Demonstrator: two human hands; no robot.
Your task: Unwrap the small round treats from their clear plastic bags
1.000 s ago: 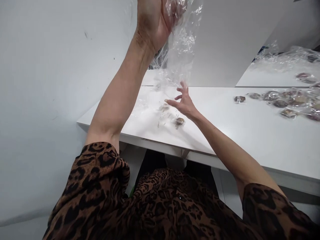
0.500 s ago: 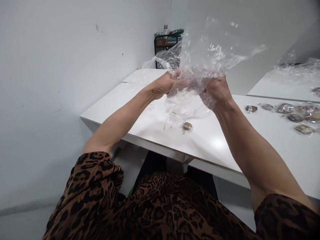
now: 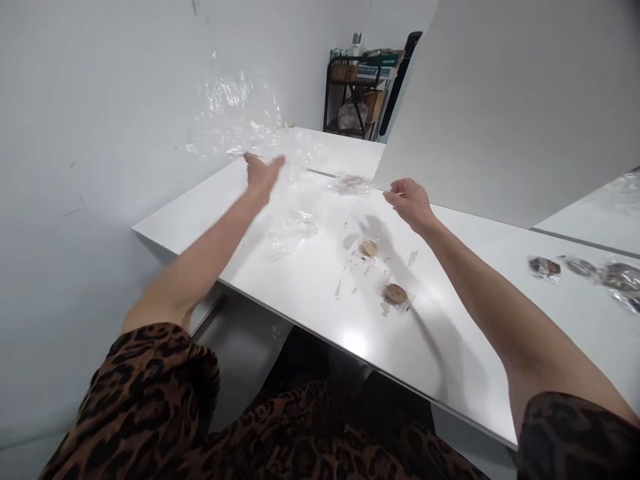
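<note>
My left hand (image 3: 263, 177) reaches over the far left of the table, thumb and fingers spread apart. Just beyond it is a large crinkled clear plastic bag (image 3: 240, 113), blurred and partly in the air; the hand does not grip it. Over the table's middle, my right hand (image 3: 410, 200) has loosely curled fingers with a small gap at the thumb. To its left a small clear packet (image 3: 353, 183) with something pinkish shows blurred. Closer to me lie a yellowish round piece in clear wrap (image 3: 369, 249) and a brown wrapped piece (image 3: 395, 294).
Several more wrapped pieces (image 3: 545, 268) lie at the right of the white table (image 3: 300, 287). A pale upright panel (image 3: 500, 100) rises behind the right side. At the back stands a black shelf rack (image 3: 354, 93) with boxes. A wall borders the left.
My hands have come apart and the plastic bag has moved left, out of their grip. Two wrapped pieces now show on the table's middle, where one showed before. The view has shifted.
</note>
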